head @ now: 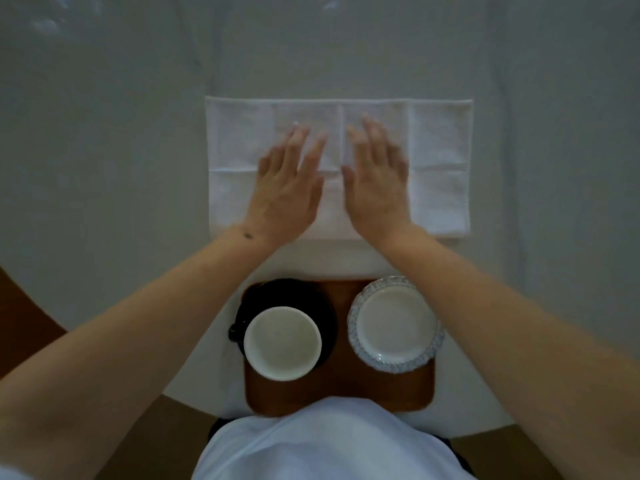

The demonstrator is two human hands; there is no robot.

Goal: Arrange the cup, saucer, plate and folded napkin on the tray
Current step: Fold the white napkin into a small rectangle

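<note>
Tray (337,393): nearest.
Napkin (440,140): long axis left-right on tabletop (104,168).
Left hand (287,188), right hand (377,181): fingers flat, spread, on napkin.

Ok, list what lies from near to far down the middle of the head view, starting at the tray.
Tray → cup on the dark saucer, with the plate beside them → bare tablecloth → napkin with the left hand and right hand flat on it.

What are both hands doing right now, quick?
Left hand: open, flat over the napkin, holding nothing.
Right hand: open, flat over the napkin, holding nothing.
</note>
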